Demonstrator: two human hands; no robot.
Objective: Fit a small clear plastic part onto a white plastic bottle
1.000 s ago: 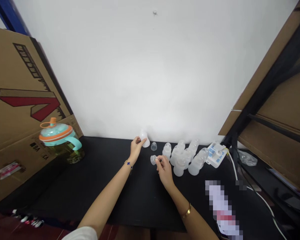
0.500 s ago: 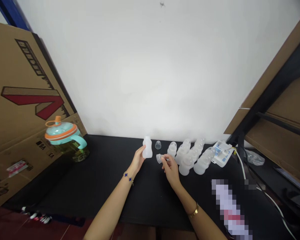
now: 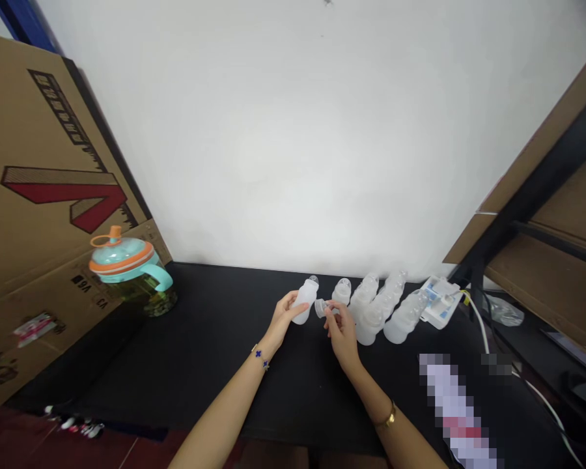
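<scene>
Bottle (image 3: 305, 301) in translucent white plastic is what we are gripping in our left hand (image 3: 284, 317), fingers closed around its body, holding it tilted just above the black table (image 3: 215, 365). Starting at the far left, we are seeing a large cardboard box (image 3: 39, 195) leaning against the wall, and a teal-lidded jug (image 3: 129, 273) with an orange rim standing in front of it on the table. Moving toward the middle, our left hand is lifting the bottle with its neck pointing up and to the right. Just beside that neck, our right hand (image 3: 342, 332) is pinching a small clear cap piece (image 3: 321, 307) between the fingertips, close to the bottle but not on it. Right of our hands, a cluster of similar capped bottles (image 3: 381, 309) is standing on the table, close together. Further right, a white power strip (image 3: 442, 306) is lying near the wall with a white cable (image 3: 493, 352) running from it. At the far right, a dark shelf frame (image 3: 527, 202) is rising beside cardboard panels.
</scene>
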